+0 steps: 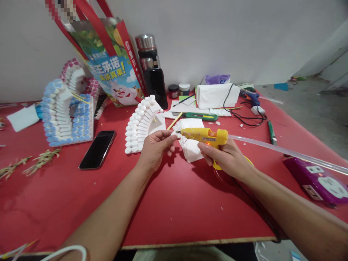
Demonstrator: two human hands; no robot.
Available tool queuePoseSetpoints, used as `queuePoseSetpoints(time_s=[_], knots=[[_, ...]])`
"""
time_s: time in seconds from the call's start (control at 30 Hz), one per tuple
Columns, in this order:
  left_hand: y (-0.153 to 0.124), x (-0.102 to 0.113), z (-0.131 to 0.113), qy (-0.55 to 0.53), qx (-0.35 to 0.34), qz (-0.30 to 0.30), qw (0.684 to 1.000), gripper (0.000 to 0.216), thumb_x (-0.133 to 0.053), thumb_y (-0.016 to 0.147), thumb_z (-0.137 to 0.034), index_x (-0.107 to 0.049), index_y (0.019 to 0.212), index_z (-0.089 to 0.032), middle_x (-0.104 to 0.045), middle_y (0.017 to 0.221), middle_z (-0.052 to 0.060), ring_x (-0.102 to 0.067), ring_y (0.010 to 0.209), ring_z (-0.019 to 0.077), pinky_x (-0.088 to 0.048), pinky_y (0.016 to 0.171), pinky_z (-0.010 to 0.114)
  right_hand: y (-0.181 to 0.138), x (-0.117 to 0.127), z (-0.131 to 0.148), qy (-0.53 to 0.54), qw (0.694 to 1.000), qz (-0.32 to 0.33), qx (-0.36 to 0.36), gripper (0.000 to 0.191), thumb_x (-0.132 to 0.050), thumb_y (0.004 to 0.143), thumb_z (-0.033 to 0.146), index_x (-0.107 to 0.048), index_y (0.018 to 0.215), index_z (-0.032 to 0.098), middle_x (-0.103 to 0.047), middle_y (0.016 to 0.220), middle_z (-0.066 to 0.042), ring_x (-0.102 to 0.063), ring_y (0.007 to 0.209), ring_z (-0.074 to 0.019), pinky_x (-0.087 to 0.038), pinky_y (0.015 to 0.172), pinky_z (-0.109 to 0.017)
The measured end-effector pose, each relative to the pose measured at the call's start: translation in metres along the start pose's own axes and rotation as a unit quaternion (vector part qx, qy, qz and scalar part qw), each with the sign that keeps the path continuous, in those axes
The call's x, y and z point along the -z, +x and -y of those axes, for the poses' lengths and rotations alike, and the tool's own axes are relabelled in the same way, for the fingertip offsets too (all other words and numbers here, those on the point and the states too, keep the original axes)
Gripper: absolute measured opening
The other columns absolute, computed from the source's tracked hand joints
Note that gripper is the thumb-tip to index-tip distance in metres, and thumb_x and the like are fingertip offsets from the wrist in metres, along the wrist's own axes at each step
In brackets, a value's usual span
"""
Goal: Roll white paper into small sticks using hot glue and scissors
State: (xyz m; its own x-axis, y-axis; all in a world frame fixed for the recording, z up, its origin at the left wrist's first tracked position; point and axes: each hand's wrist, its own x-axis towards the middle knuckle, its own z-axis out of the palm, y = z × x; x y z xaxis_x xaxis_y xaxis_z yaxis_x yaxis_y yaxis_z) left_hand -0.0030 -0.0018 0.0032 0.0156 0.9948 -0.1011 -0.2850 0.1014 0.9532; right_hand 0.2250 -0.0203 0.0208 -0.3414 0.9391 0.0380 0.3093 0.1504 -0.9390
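Note:
My right hand [227, 157] is closed around the handle of a yellow hot glue gun [199, 135], a long clear glue stick [274, 148] trailing from its back. The gun's nozzle points left and meets a small white piece [176, 135] pinched between my left thumb and fingers; its exact kind is too small to tell. My left hand [159, 146] is above the table. Just behind it stands a curved white staircase-like model [140, 125] edged with rounded white pieces. Beneath the gun lies a stack of white paper pieces [191, 148].
A phone [97, 149] lies left, near a blue-and-white model [66, 114]. A shopping bag [114, 65] and a thermos [146, 47] stand behind. A green utility knife [199, 116], a blue glue gun [251, 97] and a purple power box [317, 181] are on the red table [168, 210].

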Motion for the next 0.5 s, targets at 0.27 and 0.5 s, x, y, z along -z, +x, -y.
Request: queuePoseSetpoints(time_s=[0.27, 0.5], knots=[[0.0003, -0.0023, -0.0005, 0.005, 0.008, -0.005, 1.000, 0.033, -0.090, 0.070, -0.028, -0.069, 0.090, -0.012, -0.067, 0.065, -0.001, -0.056, 0.048, 0.0071, -0.043, 0.042, 0.018, 0.0000, 0.0017, -0.0031, 0.013, 1.000, -0.023, 0.006, 0.047, -0.059, 0.097, 0.055, -0.058, 0.067, 0.019, -0.053, 0.052, 0.002, -0.046, 0.048, -0.0106, -0.034, 0.048, -0.027], [-0.0017, -0.0033, -0.0027, -0.004, 0.015, -0.011, 1.000, 0.033, -0.091, 0.068, -0.029, -0.070, 0.088, -0.012, -0.066, 0.062, -0.001, -0.055, 0.046, 0.0068, -0.043, 0.042, 0.017, -0.0010, 0.0025, -0.0009, 0.012, 1.000, -0.022, 0.008, 0.048, -0.059, 0.097, 0.055, -0.056, 0.065, 0.019, -0.053, 0.052, 0.002, -0.046, 0.048, -0.0109, -0.035, 0.049, -0.028]])
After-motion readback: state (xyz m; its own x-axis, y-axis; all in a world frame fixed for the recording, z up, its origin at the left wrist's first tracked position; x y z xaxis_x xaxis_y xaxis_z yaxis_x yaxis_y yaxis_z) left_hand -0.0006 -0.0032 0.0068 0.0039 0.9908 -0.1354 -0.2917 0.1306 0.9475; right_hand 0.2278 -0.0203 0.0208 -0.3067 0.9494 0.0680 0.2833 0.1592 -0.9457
